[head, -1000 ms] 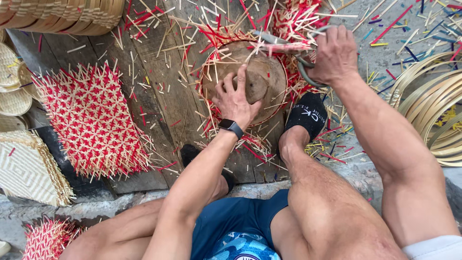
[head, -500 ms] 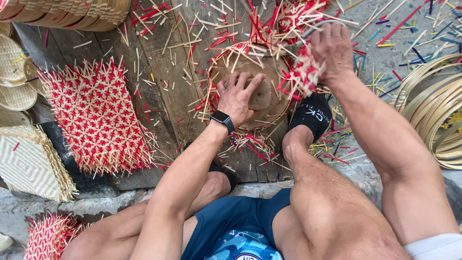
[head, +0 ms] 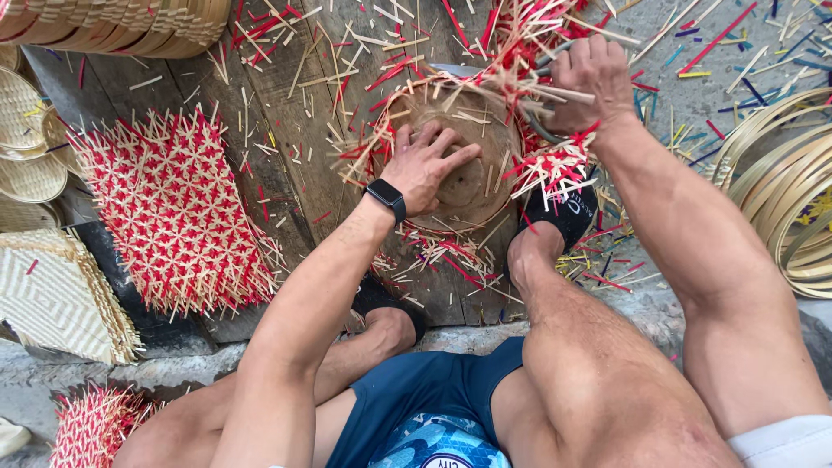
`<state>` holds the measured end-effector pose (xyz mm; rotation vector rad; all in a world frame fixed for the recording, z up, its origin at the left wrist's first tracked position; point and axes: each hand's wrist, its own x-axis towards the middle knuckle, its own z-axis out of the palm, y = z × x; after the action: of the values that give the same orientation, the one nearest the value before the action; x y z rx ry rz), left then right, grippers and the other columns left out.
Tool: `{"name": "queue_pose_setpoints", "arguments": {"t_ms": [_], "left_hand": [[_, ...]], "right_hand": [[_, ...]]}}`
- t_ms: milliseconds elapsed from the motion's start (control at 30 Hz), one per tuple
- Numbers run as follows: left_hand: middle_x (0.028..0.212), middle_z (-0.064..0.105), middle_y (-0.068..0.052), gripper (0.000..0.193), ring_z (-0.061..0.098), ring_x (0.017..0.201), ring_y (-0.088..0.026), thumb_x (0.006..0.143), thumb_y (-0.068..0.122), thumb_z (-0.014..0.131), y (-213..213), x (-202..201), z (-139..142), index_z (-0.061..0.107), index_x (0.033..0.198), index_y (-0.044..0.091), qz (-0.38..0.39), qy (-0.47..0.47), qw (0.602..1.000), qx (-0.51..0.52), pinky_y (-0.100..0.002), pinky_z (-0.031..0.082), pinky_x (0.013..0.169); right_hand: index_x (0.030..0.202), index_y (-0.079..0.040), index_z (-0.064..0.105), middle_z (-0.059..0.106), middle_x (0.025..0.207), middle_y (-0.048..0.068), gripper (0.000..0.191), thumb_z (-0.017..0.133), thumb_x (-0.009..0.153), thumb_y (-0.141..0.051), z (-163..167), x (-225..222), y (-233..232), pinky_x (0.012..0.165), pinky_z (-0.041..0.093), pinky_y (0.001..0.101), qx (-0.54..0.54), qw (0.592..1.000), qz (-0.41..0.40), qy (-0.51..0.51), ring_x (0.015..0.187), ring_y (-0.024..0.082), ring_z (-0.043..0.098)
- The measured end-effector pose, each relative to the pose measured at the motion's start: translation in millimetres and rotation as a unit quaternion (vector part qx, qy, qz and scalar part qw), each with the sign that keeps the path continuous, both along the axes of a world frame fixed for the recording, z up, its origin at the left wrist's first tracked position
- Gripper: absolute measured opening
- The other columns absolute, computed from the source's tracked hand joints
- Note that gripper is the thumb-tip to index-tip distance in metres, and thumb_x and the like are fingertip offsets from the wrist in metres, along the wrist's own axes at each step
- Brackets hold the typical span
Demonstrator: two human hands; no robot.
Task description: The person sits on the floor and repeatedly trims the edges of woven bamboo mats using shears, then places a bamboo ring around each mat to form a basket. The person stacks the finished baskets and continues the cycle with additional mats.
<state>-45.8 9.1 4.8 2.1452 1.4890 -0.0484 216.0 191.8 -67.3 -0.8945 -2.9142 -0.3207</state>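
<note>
While left hand presses flat, fingers spread | round woven mat, red-tan strips | right hand clamped on strips.

weathered wooden planks, grey concrete floor, daylight.

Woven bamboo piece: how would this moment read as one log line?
left hand pressing round mould | right hand gripping shears | red-and-natural woven strips splayed around mould

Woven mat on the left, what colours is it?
Mat: red and pale straw, star-like lattice; head view.
</note>
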Motion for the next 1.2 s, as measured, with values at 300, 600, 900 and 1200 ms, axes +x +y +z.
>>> {"name": "queue_pose_setpoints", "arguments": {"t_ms": [300, 600, 900, 1200], "left_hand": [[0.162, 0.01, -0.028, 0.127, 0.014, 0.148, -0.056, 0.057, 0.057, 0.092, -12.2, 72.7, -6.3, 0.022, 0.159, 0.026, 0.442, -0.009, 0.89, 0.107, -0.074, 0.025, 0.113], [0.161, 0.015, -0.024, 0.117, 0.013, 0.15, -0.052, 0.056, 0.044, 0.088, -18.7, 48.4, -4.2, 0.031, 0.156, 0.028, 0.305, -0.047, 0.947, 0.093, -0.074, 0.029, 0.112], [0.162, 0.016, -0.022, 0.118, 0.012, 0.151, -0.05, 0.055, 0.042, 0.091, -15.2, 30.4, 0.5, 0.033, 0.156, 0.03, 0.203, -0.058, 0.976, 0.055, -0.073, 0.026, 0.113], [0.162, 0.022, -0.029, 0.131, 0.024, 0.15, -0.048, 0.067, 0.037, 0.09, -25.0, 64.2, -12.8, 0.006, 0.162, 0.004, 0.477, -0.072, 0.868, 0.117, -0.061, 0.025, 0.122]], "right_hand": [[0.079, -0.005, 0.065, 0.056, 0.078, 0.008, 0.046, 0.075, 0.075, -0.05, 31.0, 12.0, 2.0, 0.072, 0.053, 0.0347, -0.014, 1.0, 0.003, 0.02, 0.076, 0.022, 0.06], [0.089, -0.003, 0.067, 0.055, 0.081, 0.01, 0.041, 0.068, 0.1, -0.043, -5.1, 12.2, 13.0, 0.069, 0.046, 0.0379, -0.076, 0.991, -0.036, -0.106, 0.081, 0.022, 0.057], [0.093, -0.003, 0.069, 0.061, 0.093, 0.011, 0.062, 0.078, 0.063, -0.057, 19.0, -6.1, -7.1, 0.087, 0.05, 0.0368, -0.044, 0.998, -0.016, -0.028, 0.096, 0.026, 0.06], [0.094, -0.002, 0.069, 0.062, 0.092, 0.012, 0.05, 0.079, 0.076, -0.048, 0.5, 21.7, 2.9, 0.087, 0.049, 0.0394, -0.119, 0.992, -0.026, -0.015, 0.093, 0.026, 0.06]]}}
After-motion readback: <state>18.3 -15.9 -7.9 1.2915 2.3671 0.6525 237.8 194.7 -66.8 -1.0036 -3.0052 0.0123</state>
